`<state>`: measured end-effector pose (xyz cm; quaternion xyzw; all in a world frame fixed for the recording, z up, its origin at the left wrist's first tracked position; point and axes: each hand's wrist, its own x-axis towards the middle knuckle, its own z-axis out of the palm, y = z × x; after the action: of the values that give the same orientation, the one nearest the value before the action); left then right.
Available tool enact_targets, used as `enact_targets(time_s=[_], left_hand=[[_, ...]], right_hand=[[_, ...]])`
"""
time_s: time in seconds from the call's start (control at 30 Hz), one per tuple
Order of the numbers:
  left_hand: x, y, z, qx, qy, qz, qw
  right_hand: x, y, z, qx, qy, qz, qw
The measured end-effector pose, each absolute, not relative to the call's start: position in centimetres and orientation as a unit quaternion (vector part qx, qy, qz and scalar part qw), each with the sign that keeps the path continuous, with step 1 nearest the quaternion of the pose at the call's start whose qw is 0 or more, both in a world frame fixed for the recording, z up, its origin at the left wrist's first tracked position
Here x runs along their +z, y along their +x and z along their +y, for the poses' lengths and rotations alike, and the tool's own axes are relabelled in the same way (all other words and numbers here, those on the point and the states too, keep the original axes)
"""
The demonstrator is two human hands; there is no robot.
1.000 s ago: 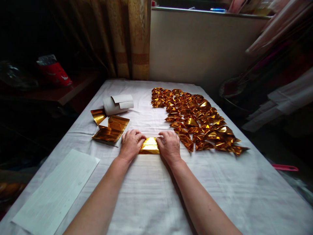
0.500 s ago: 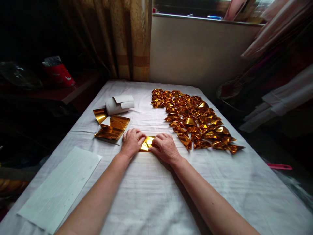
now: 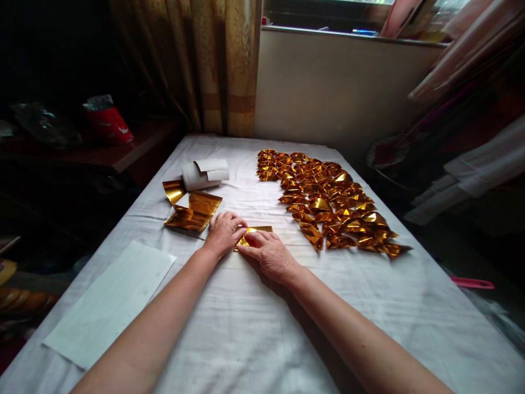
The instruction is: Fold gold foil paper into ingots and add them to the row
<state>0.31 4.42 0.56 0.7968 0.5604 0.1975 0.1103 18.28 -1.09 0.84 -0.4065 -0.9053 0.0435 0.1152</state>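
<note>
The bench point(image 3: 262, 339) carried a white cloth; a curtain point(image 3: 221, 65) hung at 12 o'clock. A white sheet point(image 3: 110, 301) lay at 9 o'clock, folded gold pieces point(image 3: 328, 202) at 2 o'clock. The hands mostly hid the gold foil point(image 3: 259, 230). Left hand point(image 3: 223, 232) and right hand point(image 3: 268, 253) pressed it, each grip flat, fingers curled.
</note>
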Motion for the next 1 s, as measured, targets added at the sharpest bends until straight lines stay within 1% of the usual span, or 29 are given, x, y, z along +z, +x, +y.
enact_targets(time_s=[0.2, 0.4, 0.8, 1.0], left_hand=[[0.5, 0.3, 4.4, 0.207, 0.793, 0.562, 0.113], [0.5, 0.3, 4.4, 0.205, 0.792, 0.565, 0.111], [0.3, 0.2, 4.3, 0.209, 0.794, 0.561, 0.107], [0.3, 0.2, 4.3, 0.201, 0.799, 0.558, 0.103]], right_hand=[[1.8, 17.8, -1.7, -0.003, -0.406, -0.912, 0.058], [2.5, 17.6, -2.0, -0.022, -0.388, -0.921, 0.034], [2.9, 17.0, -2.5, -0.008, -0.385, -0.922, 0.044], [1.8, 17.4, -3.2, 0.007, -0.408, -0.910, 0.074]])
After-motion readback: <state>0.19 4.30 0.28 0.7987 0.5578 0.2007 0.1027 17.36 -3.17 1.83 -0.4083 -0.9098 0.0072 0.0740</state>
